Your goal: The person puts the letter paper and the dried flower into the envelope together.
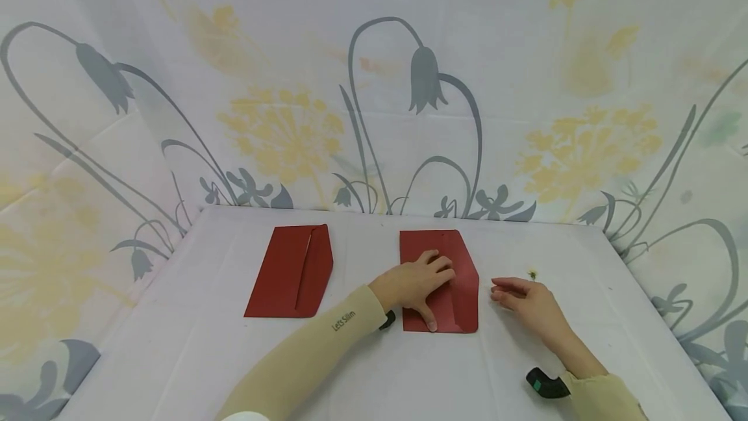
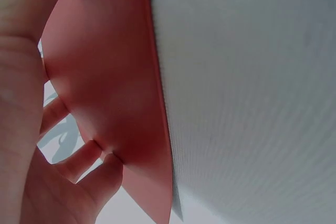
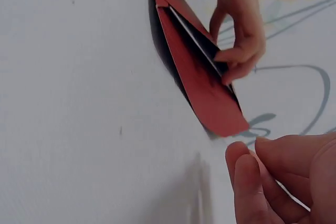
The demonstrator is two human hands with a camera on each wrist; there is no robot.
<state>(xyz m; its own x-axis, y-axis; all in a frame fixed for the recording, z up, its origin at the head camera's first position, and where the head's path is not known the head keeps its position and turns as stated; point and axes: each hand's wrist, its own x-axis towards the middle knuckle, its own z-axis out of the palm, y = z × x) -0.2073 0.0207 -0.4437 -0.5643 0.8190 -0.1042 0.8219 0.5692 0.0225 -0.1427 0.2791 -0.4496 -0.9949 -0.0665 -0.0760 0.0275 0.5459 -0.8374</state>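
Observation:
Two red envelopes with flaps unfolded toward the right lie on the white table. My left hand [image 1: 417, 281] is spread over the right envelope [image 1: 465, 304], its thumb near the close edge and its fingers by the mouth. In the left wrist view the fingertips touch the bowed red paper [image 2: 115, 77]. From the right wrist view, a dark gap shows at the mouth [image 3: 202, 48], with the left fingers curled there. My right hand [image 1: 534, 310] hovers just right of the flap, fingers loosely bent, with nothing visible in it. The left envelope [image 1: 280, 278] lies flat, untouched.
A tiny yellow flower shape [image 1: 532, 274] shows just beyond the right hand; I cannot tell whether it is loose or printed. Black wrist-worn devices, one at the right sleeve [image 1: 546, 383], sit near the cloth. A flower-printed curtain [image 1: 386, 148] rises behind the table.

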